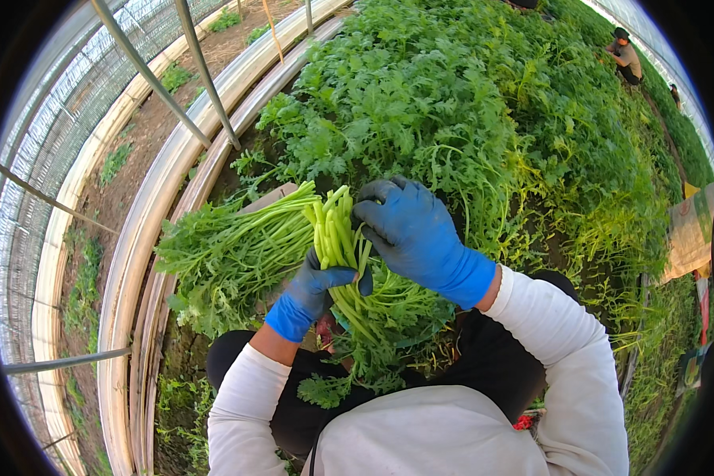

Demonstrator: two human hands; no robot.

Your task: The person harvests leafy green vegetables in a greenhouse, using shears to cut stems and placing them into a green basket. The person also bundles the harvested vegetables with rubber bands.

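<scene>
My left hand (316, 285), in a blue glove with dark fingers, grips a bunch of leafy green stems (335, 238), which look like crown daisy. Cut pale ends point up and away from me, while the leaves (363, 369) hang down towards my lap. Just right of the stem ends is my right hand (407, 229), gloved the same way, its fingers curled beside the outer stems. Whether a stem is pinched in it is hidden. A pile of similar greens (244, 256) lies at the left, stems towards the bunch.
Dense standing greens (404, 101) fill the bed ahead. Bundled pale plastic sheeting (149, 208) curves along the left, with metal poles (205, 71) by it. A person (625, 56) crouches far right. A printed sack (690, 232) is at the right edge.
</scene>
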